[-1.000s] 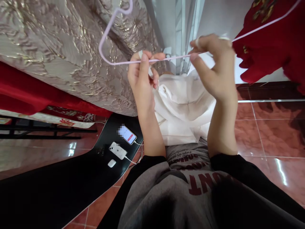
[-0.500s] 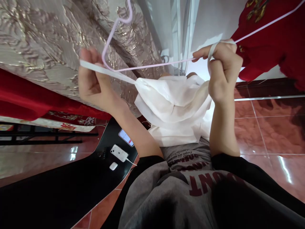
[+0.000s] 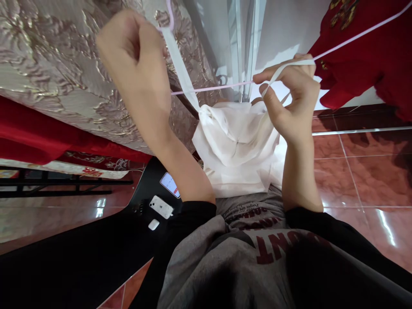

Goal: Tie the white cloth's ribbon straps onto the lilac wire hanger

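Note:
A thin pink hanger (image 3: 214,89) spans the upper view, its bar running behind both my hands. A white cloth garment (image 3: 238,146) with two narrow straps hangs below it, over my lap. My left hand (image 3: 135,51) is closed near the hanger's notched upper left part; its fingertips are hidden. From there the left strap (image 3: 178,60) runs down taut to the garment. My right hand (image 3: 292,94) grips the bar, index finger along it. The right strap (image 3: 280,71) loops over its fingers and past the thumb.
Beige embossed fabric (image 3: 48,56) hangs at left, red garments (image 3: 363,60) at right. A black bench (image 3: 80,253) at lower left carries a white phone (image 3: 161,207), a lit phone (image 3: 170,184) and a small white case (image 3: 153,224). Red floor tiles (image 3: 341,171) show at right.
My left hand has risen and turned over, drawing its strap up to the hanger's notch. My right hand has shifted slightly left, its thumb now opened away from the fingers.

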Demonstrator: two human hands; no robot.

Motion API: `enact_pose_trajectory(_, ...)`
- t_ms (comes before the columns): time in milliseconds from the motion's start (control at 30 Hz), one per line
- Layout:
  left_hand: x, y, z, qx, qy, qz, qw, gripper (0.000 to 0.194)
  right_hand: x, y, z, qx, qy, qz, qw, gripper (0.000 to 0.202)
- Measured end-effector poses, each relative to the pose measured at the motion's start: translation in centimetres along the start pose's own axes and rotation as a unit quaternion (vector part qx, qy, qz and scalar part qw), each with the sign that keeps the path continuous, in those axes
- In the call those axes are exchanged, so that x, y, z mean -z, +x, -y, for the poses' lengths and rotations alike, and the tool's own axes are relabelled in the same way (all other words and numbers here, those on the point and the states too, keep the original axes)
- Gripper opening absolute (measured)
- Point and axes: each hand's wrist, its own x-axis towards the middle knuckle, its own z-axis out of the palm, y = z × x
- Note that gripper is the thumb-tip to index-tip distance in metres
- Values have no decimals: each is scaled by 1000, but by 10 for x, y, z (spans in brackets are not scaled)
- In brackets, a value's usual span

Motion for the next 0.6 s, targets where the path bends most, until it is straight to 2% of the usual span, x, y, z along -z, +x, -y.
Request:
enact_pose_trajectory(33, -2, -1, 4, -1, 44, 47, 998, 34, 0, 0, -1, -4, 2, 7, 1000, 40)
enact_pose_trajectory(67, -3, -4, 10, -24, 64, 66, 995, 32, 0, 0, -1, -5, 7, 14, 1000, 39)
enact_pose_trajectory(133, -3, -12, 25, -68, 48, 50, 995, 27, -2, 0, 0, -2, 22, 24, 999, 35)
enact_pose_trajectory(200, -3, -25, 44, -41, -24, 13, 999, 13, -4, 0, 3, 10, 35, 29, 999, 31)
enact_pose_trajectory(233, -4, -32, 53, -20, -50, 24, 998, 10, -5, 1, 4, 20, 37, 29, 999, 29)
enact_pose_trajectory(267, -5, -38, 61, 1, -62, 44, 997, 18, -5, 1, 5, 33, 39, 23, 998, 28)
enact_pose_trajectory(300, -7, -44, 68, 13, -61, 64, 996, 25, -4, 2, 4, 47, 48, 4, 998, 27)
enact_pose_trajectory(367, -11, -52, 76, 20, -38, 87, 995, 29, 3, 3, -6, 75, 92, -82, 990, 25)
enact_pose_trajectory(433, -11, -52, 79, 13, -22, 71, 997, 27, 19, 5, -24, 87, 147, -204, 964, 23)
enact_pose_trajectory(500, -8, -46, 81, 0, -22, 56, 998, 25, 42, 7, -49, 73, 162, -284, 942, 19)
enact_pose_trajectory(600, 0, -36, 83, -5, -39, 84, 996, 21, 81, 10, -80, 8, 122, -278, 953, 19)
